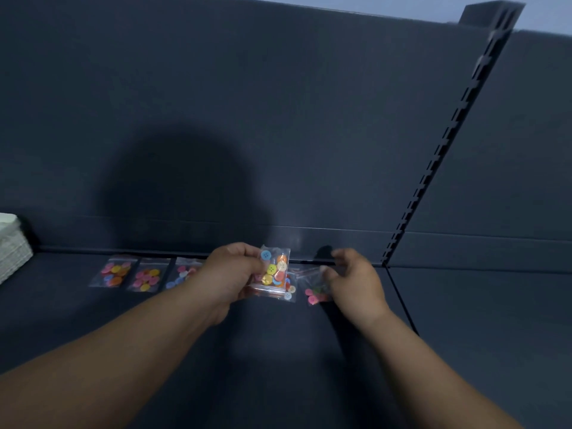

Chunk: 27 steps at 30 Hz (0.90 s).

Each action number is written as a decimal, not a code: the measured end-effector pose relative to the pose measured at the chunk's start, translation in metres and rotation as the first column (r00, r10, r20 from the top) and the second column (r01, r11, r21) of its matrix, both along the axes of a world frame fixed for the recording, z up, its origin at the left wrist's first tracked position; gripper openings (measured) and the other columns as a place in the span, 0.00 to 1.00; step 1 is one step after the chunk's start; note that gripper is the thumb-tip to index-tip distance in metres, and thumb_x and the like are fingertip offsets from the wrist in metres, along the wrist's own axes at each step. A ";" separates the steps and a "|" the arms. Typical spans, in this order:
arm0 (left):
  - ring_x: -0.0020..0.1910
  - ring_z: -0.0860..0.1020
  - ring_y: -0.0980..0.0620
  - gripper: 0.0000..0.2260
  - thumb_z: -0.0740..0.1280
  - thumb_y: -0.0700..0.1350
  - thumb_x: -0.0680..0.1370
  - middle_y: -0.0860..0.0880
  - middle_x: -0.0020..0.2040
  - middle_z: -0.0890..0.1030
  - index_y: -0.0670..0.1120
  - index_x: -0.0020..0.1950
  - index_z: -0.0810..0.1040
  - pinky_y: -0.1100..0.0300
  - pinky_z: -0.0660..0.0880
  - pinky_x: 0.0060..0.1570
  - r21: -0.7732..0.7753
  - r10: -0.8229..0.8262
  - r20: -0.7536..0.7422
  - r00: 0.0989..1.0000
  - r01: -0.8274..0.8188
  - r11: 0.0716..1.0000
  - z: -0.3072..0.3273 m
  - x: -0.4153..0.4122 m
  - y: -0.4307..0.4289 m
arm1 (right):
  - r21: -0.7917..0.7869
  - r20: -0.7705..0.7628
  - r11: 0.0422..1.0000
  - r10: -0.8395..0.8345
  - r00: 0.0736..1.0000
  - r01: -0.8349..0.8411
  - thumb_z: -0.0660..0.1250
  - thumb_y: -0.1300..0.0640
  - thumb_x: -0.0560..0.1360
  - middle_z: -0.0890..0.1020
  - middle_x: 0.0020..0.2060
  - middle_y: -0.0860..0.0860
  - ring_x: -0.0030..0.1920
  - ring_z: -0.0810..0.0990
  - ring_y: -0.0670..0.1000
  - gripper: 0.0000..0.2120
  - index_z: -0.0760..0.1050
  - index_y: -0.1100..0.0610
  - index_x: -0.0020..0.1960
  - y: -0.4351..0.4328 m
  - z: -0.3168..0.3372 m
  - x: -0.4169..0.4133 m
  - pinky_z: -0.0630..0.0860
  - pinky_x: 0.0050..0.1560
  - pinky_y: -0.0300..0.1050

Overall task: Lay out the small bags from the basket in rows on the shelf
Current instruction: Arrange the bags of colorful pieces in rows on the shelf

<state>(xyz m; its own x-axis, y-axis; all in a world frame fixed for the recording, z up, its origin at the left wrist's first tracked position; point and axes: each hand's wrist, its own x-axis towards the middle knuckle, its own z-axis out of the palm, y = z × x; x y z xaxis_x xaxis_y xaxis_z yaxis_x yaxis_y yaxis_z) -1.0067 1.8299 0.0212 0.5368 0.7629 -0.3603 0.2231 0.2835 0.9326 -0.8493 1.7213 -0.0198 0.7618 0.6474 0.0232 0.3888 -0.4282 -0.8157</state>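
Observation:
My left hand [230,278] holds up a small clear bag of coloured buttons [274,269], tilted upright above the dark shelf [278,351]. Under it lies another bag [289,292], partly hidden. My right hand [353,280] rests its fingertips on the top of a bag with pink buttons [314,294] lying on the shelf. To the left, three bags lie in a row along the back: one [114,274], a second [148,277] and a third [182,275], whose right side my left hand covers. No basket is in view.
A stack of white flat items [12,243] sits at the far left edge of the shelf. A slotted upright [433,162] rises at the right, where this shelf meets the neighbouring one [479,305]. The dark back panel [247,103] stands behind.

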 end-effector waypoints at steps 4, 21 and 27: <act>0.26 0.77 0.58 0.08 0.65 0.33 0.75 0.51 0.28 0.80 0.44 0.41 0.77 0.60 0.75 0.37 0.023 -0.069 -0.009 0.998 0.069 0.997 0.001 0.007 -0.007 | 0.211 -0.437 0.962 0.253 0.863 -0.175 0.67 0.54 0.76 0.77 0.36 0.55 0.35 0.74 0.54 0.06 0.78 0.57 0.44 0.003 0.026 -0.022 0.76 0.39 0.53; 0.32 0.74 0.56 0.09 0.62 0.41 0.79 0.48 0.37 0.79 0.45 0.38 0.74 0.62 0.68 0.33 0.278 -0.074 -0.101 0.992 0.099 0.956 -0.004 0.022 -0.005 | 0.160 -0.203 0.977 0.175 0.963 -0.144 0.67 0.67 0.73 0.78 0.31 0.53 0.32 0.75 0.49 0.11 0.74 0.56 0.34 -0.013 0.028 0.014 0.73 0.36 0.43; 0.55 0.75 0.48 0.08 0.60 0.45 0.78 0.49 0.53 0.78 0.47 0.52 0.77 0.57 0.71 0.55 0.639 -0.201 -0.673 0.712 0.697 0.326 -0.031 0.019 -0.008 | -0.132 0.302 0.987 0.123 0.945 -0.086 0.63 0.65 0.74 0.82 0.42 0.52 0.44 0.80 0.54 0.06 0.77 0.56 0.42 -0.031 0.002 0.037 0.73 0.44 0.41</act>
<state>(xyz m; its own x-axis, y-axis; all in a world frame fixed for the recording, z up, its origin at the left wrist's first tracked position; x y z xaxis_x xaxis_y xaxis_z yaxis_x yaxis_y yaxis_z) -0.9873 1.8222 -0.0094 0.8806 0.4739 -0.0080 0.4414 -0.8138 0.3779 -0.8121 1.6907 -0.0175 0.6570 0.7353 0.1665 0.6609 -0.4555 -0.5964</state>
